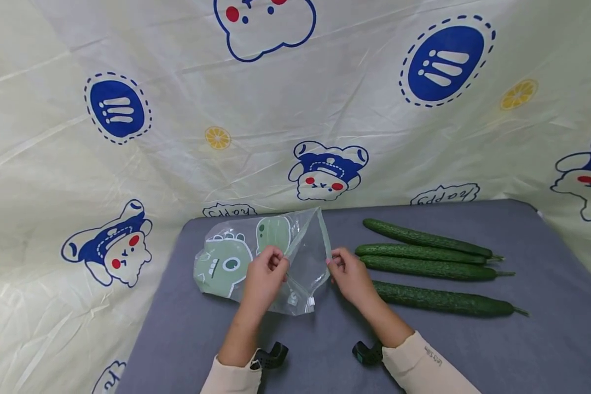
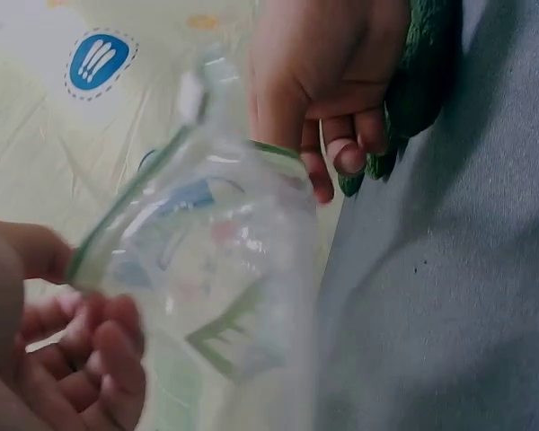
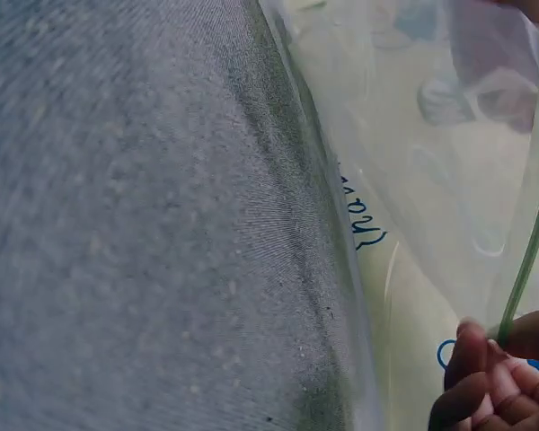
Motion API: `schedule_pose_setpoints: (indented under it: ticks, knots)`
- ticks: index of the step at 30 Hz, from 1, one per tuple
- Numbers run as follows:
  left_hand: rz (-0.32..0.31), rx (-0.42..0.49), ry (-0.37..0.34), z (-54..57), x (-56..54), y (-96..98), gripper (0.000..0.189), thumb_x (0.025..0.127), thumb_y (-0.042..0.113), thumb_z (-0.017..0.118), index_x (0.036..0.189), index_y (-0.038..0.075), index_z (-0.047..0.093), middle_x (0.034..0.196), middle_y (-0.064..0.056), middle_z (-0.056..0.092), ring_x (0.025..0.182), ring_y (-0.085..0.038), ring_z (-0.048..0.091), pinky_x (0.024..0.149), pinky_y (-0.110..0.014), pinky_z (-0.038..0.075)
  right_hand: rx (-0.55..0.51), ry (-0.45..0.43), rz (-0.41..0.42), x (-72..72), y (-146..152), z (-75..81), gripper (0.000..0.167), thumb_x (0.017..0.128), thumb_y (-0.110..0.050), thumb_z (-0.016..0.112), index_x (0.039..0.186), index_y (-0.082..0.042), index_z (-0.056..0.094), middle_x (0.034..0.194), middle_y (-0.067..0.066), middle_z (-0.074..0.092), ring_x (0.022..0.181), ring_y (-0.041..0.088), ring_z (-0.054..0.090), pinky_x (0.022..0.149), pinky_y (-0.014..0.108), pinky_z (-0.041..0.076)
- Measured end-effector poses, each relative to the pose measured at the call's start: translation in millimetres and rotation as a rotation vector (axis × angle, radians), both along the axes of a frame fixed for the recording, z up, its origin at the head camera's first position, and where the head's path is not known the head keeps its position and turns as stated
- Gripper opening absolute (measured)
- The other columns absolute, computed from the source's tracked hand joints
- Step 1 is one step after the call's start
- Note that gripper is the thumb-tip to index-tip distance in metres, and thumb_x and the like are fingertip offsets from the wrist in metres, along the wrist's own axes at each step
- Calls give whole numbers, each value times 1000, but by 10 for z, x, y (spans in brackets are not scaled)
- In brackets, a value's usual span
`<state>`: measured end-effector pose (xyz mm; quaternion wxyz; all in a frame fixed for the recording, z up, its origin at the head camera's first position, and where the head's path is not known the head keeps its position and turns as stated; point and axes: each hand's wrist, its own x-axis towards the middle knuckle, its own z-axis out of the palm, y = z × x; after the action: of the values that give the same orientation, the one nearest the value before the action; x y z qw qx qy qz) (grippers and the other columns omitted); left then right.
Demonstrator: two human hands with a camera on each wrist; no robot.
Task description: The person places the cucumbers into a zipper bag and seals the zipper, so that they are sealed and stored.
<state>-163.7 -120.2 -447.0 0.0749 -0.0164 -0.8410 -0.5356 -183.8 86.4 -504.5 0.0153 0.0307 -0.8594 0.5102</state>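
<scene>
At the far left and across the top of the head view, a pale backdrop (image 1: 276, 101) is seen, printed with blue bear figures, blue ovals and orange slices. Below it, the lower part of the frame is taken up by a bench (image 1: 164, 334) covered in grey-blue cloth. Left of centre, over the bench, a clear plastic bag (image 1: 248, 249) is seen, its printed green cartoon shapes turned to the left and its mouth to the right. One edge of that mouth is pinched between the thumb and fingers of the left hand (image 1: 267, 271); a black device (image 1: 273, 355) is worn at that wrist, just beside a pale sleeve. At the lower corner of the mouth, a white slider (image 1: 311, 301) can be made out. The opposite green-edged rim is pinched by the curled fingers of the right hand (image 1: 349, 276), so that the mouth is held spread between the two. Another black device (image 1: 366, 353) is worn at the right wrist, beside a second pale sleeve. At the right of the frame, four dark green cucumbers (image 1: 433, 268) are laid lengthwise, stems to the right; the middle two are set close together, and the left end of the lowest is hidden by the right hand and wrist.
</scene>
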Motion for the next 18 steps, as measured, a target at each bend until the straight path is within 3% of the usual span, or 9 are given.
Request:
schedule_pose_setpoints:
  ticks: [4,7,9,11,15,18]
  knots:
    - [-80,-62,-39,37,51,48,6,94,13,59,89,12,56,70,-4,62,52,-13,61,51,-26,53,31,145,-5,13,-13,1,28,101,-16,62,127,-7,58,85,2,69,64,10,58,59,25,47]
    - [-57,-58,-52,60,79,78,8,91,10,55,99,11,57,73,-4,63,49,-14,63,49,-29,54,123,320,3,15,-12,10,31,98,-11,65,128,-7,58,89,3,70,69,9,57,62,25,47]
    - [-29,-46,-39,54,85,88,19,90,8,53,108,10,60,77,-4,63,48,-13,62,49,-28,53,188,372,30,13,-15,19,30,99,-9,63,129,-8,61,97,5,69,71,10,56,62,27,47]
    - [-4,-28,-16,48,84,92,22,94,8,54,113,9,63,78,-4,62,48,-12,62,47,-29,53,247,355,71,4,-20,36,33,99,-10,62,132,-9,62,104,7,67,74,11,55,64,29,47]
    - [31,51,17,50,78,71,15,99,13,57,109,7,67,75,-7,60,46,-14,61,46,-32,54,359,184,165,-48,-14,87,58,96,-28,69,148,-8,50,110,9,64,84,17,58,76,38,47]
    - [67,117,62,76,70,33,13,100,13,58,106,5,67,73,-9,59,46,-15,61,46,-33,56,445,90,218,-115,15,108,72,90,-35,76,149,-6,47,106,9,64,94,24,60,82,46,43]
